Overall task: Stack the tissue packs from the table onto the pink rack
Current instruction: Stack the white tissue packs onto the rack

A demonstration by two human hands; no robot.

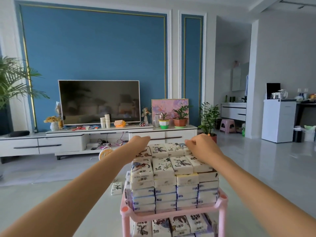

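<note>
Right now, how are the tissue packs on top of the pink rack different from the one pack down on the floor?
The stacked packs sit many layers high above the top of the pink rack; the floor pack is alone on the floor, left of the rack. The stacked packs lie flat; the floor pack looks propped up, showing its printed face. Both hands, left and right, are at the stack's far row, not at the floor pack. Both kinds are white with dark prints.

Blue wall [95, 45], white TV cabinet [59, 142]
</note>
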